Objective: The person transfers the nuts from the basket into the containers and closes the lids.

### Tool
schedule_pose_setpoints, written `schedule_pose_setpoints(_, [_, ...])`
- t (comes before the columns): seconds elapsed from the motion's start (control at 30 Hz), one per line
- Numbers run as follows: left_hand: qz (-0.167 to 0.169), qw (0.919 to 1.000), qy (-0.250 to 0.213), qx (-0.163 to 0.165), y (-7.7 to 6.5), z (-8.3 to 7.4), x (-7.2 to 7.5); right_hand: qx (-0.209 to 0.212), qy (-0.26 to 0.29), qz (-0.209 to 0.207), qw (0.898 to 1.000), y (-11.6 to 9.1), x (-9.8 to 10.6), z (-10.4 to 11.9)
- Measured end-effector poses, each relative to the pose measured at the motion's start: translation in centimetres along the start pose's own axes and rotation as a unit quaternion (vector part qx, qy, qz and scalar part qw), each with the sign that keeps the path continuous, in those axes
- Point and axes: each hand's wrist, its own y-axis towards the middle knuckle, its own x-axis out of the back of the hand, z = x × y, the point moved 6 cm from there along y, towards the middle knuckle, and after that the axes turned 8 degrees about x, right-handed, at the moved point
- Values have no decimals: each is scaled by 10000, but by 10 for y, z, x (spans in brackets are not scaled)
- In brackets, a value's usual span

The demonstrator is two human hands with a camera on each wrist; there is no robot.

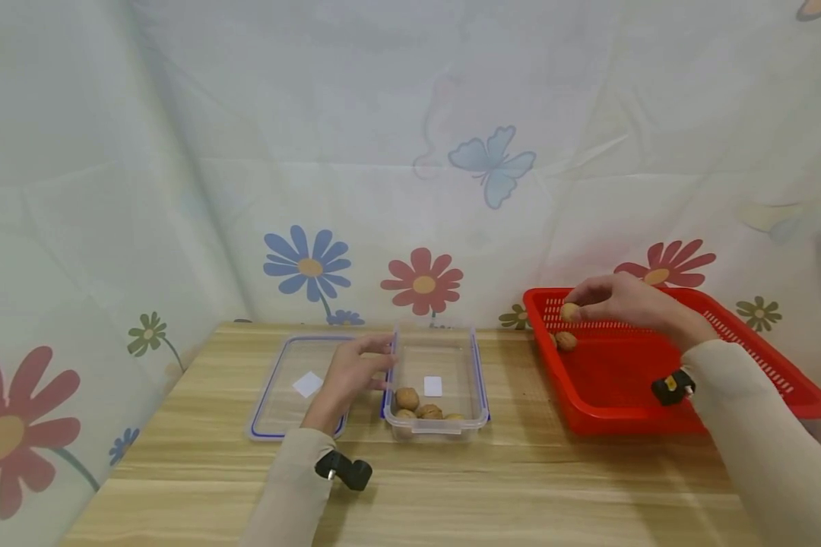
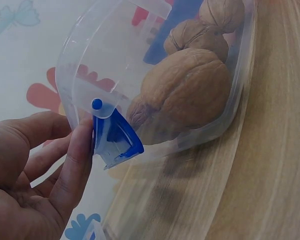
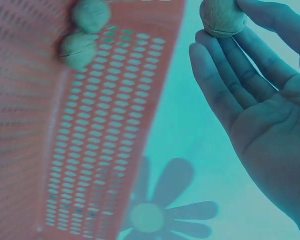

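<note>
My right hand [image 1: 619, 300] pinches a walnut [image 3: 222, 17] between thumb and fingers, over the left rim of the red plastic basket [image 1: 639, 420]. Below it, another walnut [image 1: 565, 341] lies in the basket against the left wall; the right wrist view shows two there. My left hand [image 1: 356, 368] is at the left side of a clear food container [image 1: 451, 425], its fairly straight fingers touching the wall beside a blue latch [image 2: 117, 137]. Several walnuts [image 2: 187, 90] are gathered at the container's near end.
A clear lid [image 1: 263, 414] with a blue seal and a white square lies on the wooden table [image 1: 451, 494], left of the container. Behind the table hangs a flower-printed curtain [image 1: 383, 190]. The basket stands at the right, some way from the container.
</note>
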Motion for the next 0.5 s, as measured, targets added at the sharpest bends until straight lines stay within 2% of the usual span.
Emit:
schedule_pose_setpoints(0.23, [-29, 10000, 36, 9, -1, 0, 0, 88, 187, -210, 9996, -5, 10, 29])
schedule_pose_setpoints(0.5, [-20, 10000, 49, 17, 0, 1, 0, 722, 80, -391, 9966, -9, 4, 63])
